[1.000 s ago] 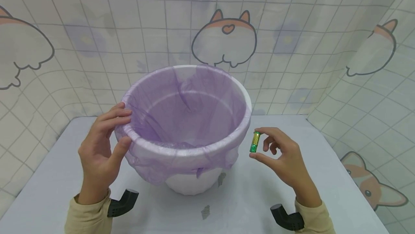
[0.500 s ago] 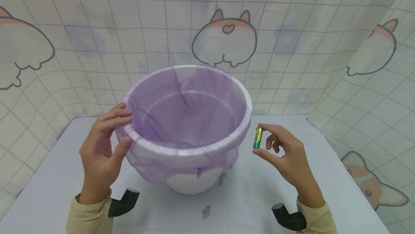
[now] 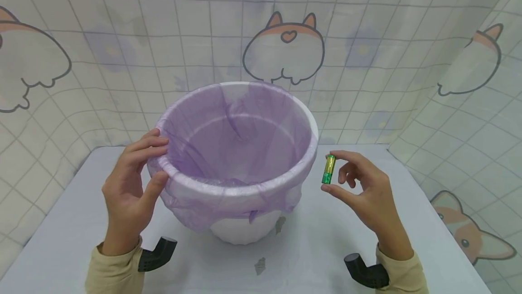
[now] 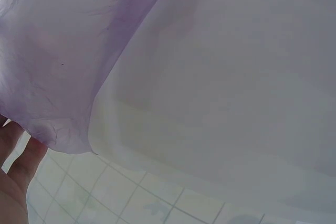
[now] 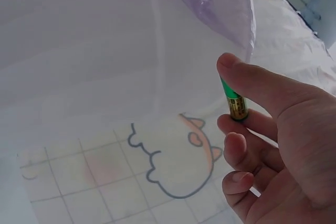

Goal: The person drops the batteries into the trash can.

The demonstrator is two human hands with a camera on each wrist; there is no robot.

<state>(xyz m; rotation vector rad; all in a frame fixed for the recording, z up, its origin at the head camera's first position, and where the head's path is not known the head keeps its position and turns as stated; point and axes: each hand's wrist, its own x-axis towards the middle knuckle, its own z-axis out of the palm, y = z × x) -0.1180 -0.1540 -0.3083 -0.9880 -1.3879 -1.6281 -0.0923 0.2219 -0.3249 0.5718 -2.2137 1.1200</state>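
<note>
A white trash bin (image 3: pixel 233 230) stands upright, with a purple trash bag (image 3: pixel 253 153) lining it and folded over its rim. At the bin's left side my left hand (image 3: pixel 132 190) holds the rim through the bag, fingers over the edge and thumb on the near side. In the left wrist view only part of that hand shows, against the bag. My right hand (image 3: pixel 364 194) pinches a green and gold battery (image 3: pixel 329 169) by its two ends, between thumb and index finger. It is in the air to the right of the bin, apart from it. The other fingers are curled loosely.
The bin is on a white table (image 3: pixel 310 257). Two small grey patches mark the surface, one a grey patch (image 3: pixel 260 266) in front of the bin. A tiled-pattern curtain (image 3: pixel 195 26) with cartoon dogs hangs behind and along both sides.
My right hand has moved a little to the right and up, carrying the battery away from the bin. The left hand keeps its place on the rim.
</note>
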